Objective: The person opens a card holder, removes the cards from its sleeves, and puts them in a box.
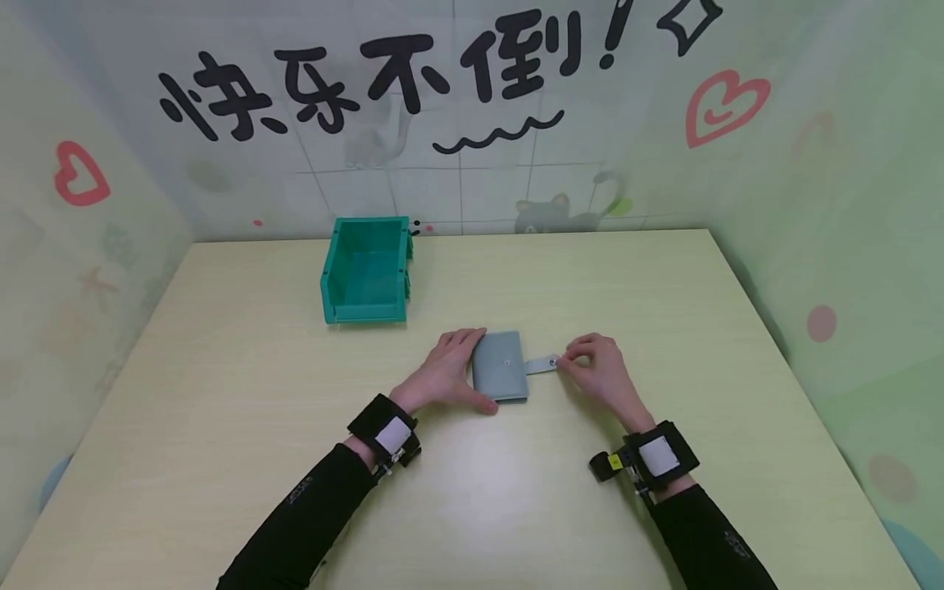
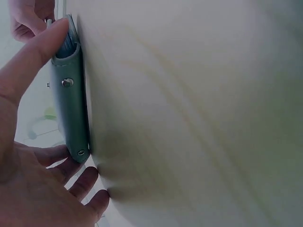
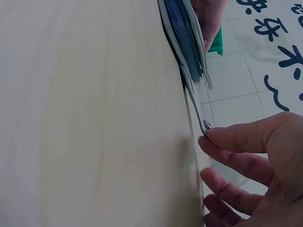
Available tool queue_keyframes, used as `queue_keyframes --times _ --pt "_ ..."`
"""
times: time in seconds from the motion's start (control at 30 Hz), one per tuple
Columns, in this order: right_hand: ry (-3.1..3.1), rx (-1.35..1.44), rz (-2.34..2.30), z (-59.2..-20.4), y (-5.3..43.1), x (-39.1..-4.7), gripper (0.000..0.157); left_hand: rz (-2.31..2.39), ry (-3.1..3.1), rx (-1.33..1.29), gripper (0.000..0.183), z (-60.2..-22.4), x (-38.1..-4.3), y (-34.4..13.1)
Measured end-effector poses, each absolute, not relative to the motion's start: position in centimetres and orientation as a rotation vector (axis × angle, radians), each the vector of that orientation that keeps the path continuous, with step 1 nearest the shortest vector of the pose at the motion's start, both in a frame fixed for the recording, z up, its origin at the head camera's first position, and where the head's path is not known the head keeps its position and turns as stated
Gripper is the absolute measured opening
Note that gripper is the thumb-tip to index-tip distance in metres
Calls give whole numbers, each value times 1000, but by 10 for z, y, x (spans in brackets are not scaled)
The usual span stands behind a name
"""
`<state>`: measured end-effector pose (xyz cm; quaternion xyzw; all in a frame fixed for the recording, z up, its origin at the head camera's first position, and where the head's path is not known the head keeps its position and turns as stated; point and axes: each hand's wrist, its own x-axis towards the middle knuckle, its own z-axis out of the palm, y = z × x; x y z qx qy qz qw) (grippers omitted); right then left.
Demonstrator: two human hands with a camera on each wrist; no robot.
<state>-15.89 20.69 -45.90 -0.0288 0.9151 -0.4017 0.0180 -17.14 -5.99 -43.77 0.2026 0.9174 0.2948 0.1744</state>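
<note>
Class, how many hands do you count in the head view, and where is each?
2. The left hand holds the grey-blue wallet at its left side; the right hand pinches the end of the wallet's strap. Neither is hidden.

You get a bright head view with glare on the table (image 1: 501, 500); your wrist views are dimmer, the left's right side seemingly blurred.

The grey-blue wallet (image 1: 498, 369) lies flat on the table (image 1: 487, 508), strap (image 1: 540, 365) unfastened.
</note>
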Motion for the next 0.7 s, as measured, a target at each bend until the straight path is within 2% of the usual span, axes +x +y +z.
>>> queue_keyframes --times 0.2,0.4,0.47,0.7 --pt "2844 -58 -1148 -457 207 -162 19 810 2657 609 110 -431 -172 -47" --pt "2805 11 -1053 -454 207 -163 22 648 2741 702 63 -425 -171 -19" --pt "2798 15 -1032 -455 207 -164 22 569 2752 709 53 -425 -170 -13" --pt "2809 21 -1054 -456 207 -167 16 551 2738 651 48 -422 -168 -5"
